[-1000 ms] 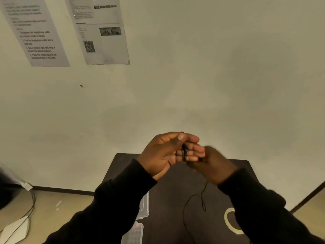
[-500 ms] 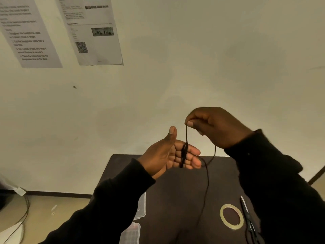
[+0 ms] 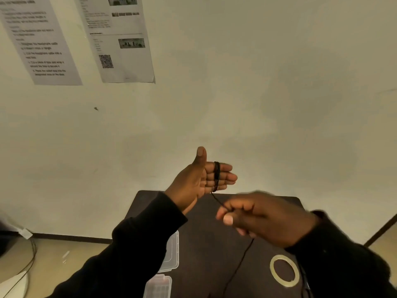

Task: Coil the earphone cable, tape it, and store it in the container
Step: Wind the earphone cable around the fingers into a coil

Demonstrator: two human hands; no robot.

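My left hand is held up flat, thumb raised, fingers together and pointing right. Several turns of the thin black earphone cable are wound around those fingers. From the coil the cable runs down to my right hand, which pinches it between thumb and fingers below and to the right of the left hand; this hand is blurred. The loose cable hangs on from the right hand down over the dark table. A clear plastic container lies on the table's left edge, partly behind my left sleeve.
A roll of clear tape lies flat on the table at the lower right, a thin dark tool just right of it. A second small clear box sits at the bottom edge. Printed sheets hang on the wall. Cords lie on the floor at left.
My right hand has swung from above the left hand's fingers down below them, carrying the cable around the fingers. The left hand has opened flatter and its thumb has lifted off the coil.
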